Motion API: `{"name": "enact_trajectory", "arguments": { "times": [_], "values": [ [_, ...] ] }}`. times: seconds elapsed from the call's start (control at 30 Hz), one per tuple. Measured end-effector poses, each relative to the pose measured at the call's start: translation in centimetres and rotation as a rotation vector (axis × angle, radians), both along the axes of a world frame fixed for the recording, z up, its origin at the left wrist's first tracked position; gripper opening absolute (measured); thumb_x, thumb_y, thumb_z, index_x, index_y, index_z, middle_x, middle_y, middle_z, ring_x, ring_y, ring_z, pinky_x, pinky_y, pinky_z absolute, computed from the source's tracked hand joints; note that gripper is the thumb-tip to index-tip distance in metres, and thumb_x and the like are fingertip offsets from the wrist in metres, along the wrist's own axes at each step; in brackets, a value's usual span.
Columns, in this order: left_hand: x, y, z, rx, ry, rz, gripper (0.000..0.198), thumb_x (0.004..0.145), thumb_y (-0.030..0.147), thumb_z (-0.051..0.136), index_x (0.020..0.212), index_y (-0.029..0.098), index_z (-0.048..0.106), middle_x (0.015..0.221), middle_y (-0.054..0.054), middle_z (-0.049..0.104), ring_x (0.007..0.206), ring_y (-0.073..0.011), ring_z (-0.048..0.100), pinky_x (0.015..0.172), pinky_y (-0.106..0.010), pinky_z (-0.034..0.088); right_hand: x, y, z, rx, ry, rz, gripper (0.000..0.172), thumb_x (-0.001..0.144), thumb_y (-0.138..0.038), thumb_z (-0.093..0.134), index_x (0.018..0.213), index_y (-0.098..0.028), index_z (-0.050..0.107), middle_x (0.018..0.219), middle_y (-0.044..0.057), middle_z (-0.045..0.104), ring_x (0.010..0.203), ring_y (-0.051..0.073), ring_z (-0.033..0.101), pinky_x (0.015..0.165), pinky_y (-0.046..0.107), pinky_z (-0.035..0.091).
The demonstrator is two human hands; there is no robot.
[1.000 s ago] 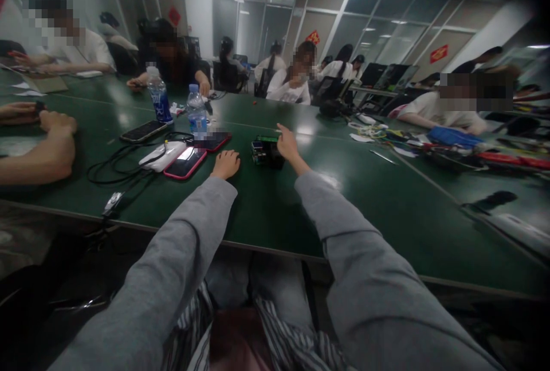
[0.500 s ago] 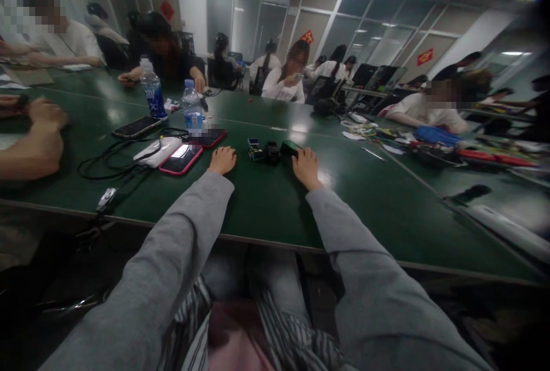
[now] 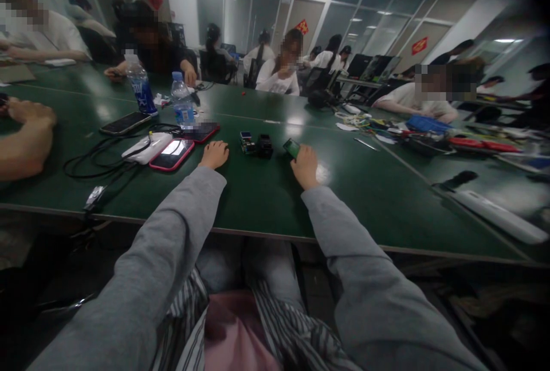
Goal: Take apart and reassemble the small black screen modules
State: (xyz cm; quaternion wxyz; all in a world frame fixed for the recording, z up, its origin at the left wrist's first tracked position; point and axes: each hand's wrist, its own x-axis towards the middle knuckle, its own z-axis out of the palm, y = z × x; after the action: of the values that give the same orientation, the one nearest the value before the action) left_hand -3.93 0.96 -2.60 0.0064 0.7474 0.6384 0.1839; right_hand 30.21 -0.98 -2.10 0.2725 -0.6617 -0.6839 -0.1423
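Pinching a green block (image 3: pixel 291 147) at its near end, the grip of the right hand (image 3: pixel 306 166) is at the right of a black block (image 3: pixel 265 146). A small board (image 3: pixel 246 141) lies just beside this black block, between the two hands. The left hand (image 3: pixel 214 155) rests on the surface (image 3: pixel 266 199), palm down, its grip lightly spread, near a phone (image 3: pixel 169 157).
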Motion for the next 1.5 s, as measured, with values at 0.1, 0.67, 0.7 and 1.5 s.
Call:
{"name": "enact_trajectory", "arguments": {
  "times": [0.1, 0.67, 0.7, 1.5],
  "values": [
    [0.0, 0.0, 0.0, 0.002, 0.001, 0.005, 0.048, 0.105, 0.034, 0.036, 0.146, 0.018, 0.056, 0.158, -0.011, 0.051, 0.146, -0.0310, 0.042, 0.122, -0.051, 0.035, -1.0, -0.8, -0.2, -0.005, -0.111, 0.103, 0.048, 0.095, -0.022, 0.053, 0.140, -0.005, 0.051, 0.137, 0.026, 0.054, 0.132, 0.038, 0.047, 0.109, 0.054, 0.041],
    [0.1, -0.2, 0.2, -0.002, 0.004, 0.011, 0.046, 0.105, 0.035, 0.037, 0.145, 0.022, 0.057, 0.157, -0.009, 0.052, 0.146, -0.0290, 0.043, 0.121, -0.049, 0.035, -8.4, -1.8, 1.1, -0.202, -0.155, 0.344, 0.064, 0.103, -0.030, 0.038, 0.163, -0.010, 0.028, 0.130, 0.020, 0.059, 0.116, 0.032, 0.057, 0.097, 0.044, 0.050],
    [0.1, -0.2, 0.2, -0.002, 0.005, 0.009, 0.047, 0.105, 0.035, 0.037, 0.145, 0.021, 0.057, 0.157, -0.010, 0.052, 0.145, -0.0292, 0.043, 0.121, -0.050, 0.035, -8.6, -1.3, 0.9, -0.213, -0.138, 0.309, 0.066, 0.102, -0.031, 0.040, 0.163, -0.009, 0.026, 0.132, 0.021, 0.057, 0.118, 0.033, 0.056, 0.099, 0.046, 0.050],
    [0.3, -0.7, 0.6, -0.009, 0.008, 0.020, 0.046, 0.105, 0.034, 0.038, 0.145, 0.021, 0.057, 0.158, -0.010, 0.051, 0.145, -0.0286, 0.043, 0.121, -0.049, 0.035, -5.3, -3.5, 1.2, -0.053, 0.170, 0.204, 0.039, 0.093, -0.033, 0.061, 0.128, -0.017, 0.057, 0.117, 0.015, 0.062, 0.106, 0.030, 0.063, 0.092, 0.045, 0.054]
  ]
}}
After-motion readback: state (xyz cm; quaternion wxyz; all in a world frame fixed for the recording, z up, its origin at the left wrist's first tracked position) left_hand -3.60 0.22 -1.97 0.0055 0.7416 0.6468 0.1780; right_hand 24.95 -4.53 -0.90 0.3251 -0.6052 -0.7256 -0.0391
